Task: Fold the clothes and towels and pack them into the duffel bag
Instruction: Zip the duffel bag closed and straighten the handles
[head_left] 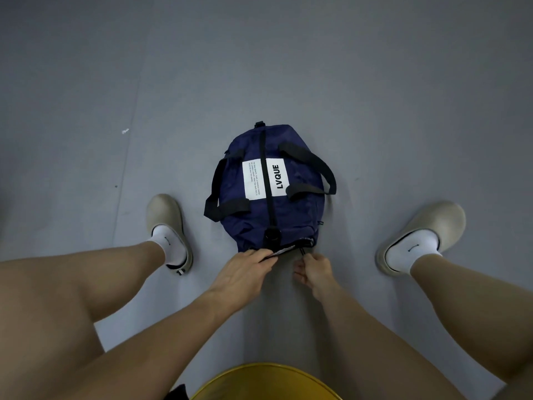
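Closest to my camera, a yellow seat (265, 381) shows between bare legs. Past it, I see the left hand (245, 271) with fingers curled over the near end of the duffel bag (302, 206), gripping the navy fabric, while the right hand (315, 269) pinches the black zipper pull (302, 252) there. The bag lies on the grey floor (403, 96) between the left shoe (165, 215) and right shoe (432, 223), with its white label (278, 176) facing up.

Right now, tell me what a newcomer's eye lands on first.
A navy duffel bag with a white LVQUE label lies on the grey floor between two beige clogs. At its near end the left hand grips the fabric while the right hand pinches the zipper pull.
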Demonstrator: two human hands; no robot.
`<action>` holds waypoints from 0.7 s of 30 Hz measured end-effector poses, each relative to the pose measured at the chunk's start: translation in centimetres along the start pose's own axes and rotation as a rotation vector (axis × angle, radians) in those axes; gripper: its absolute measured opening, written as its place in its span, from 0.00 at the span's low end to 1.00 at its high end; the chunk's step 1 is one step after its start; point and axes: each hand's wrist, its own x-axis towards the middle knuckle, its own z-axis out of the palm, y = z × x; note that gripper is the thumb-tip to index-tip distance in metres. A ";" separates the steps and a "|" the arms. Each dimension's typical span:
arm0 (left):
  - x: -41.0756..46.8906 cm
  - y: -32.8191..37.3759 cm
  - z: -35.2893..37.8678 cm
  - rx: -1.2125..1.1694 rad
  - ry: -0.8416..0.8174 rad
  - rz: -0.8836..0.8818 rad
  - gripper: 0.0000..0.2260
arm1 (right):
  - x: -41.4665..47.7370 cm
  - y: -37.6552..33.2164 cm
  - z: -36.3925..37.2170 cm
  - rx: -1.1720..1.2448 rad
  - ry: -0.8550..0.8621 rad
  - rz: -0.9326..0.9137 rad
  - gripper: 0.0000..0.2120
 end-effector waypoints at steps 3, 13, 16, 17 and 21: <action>0.6 0.2 0.4 0.012 0.031 0.036 0.17 | 1.0 -0.3 0.0 -0.016 -0.008 0.012 0.12; 4.6 1.4 1.1 0.052 -0.109 0.163 0.22 | 1.9 1.4 -1.6 0.186 -0.017 0.080 0.12; 5.2 1.3 1.4 0.086 -0.041 0.149 0.19 | 0.6 1.2 -2.2 0.144 0.020 0.029 0.10; 5.4 1.3 1.6 0.092 -0.028 0.137 0.16 | 0.4 1.2 -2.4 0.110 0.020 -0.018 0.11; 5.5 1.2 1.5 0.074 0.021 0.072 0.10 | 1.5 1.9 -3.2 -0.198 0.097 -0.193 0.09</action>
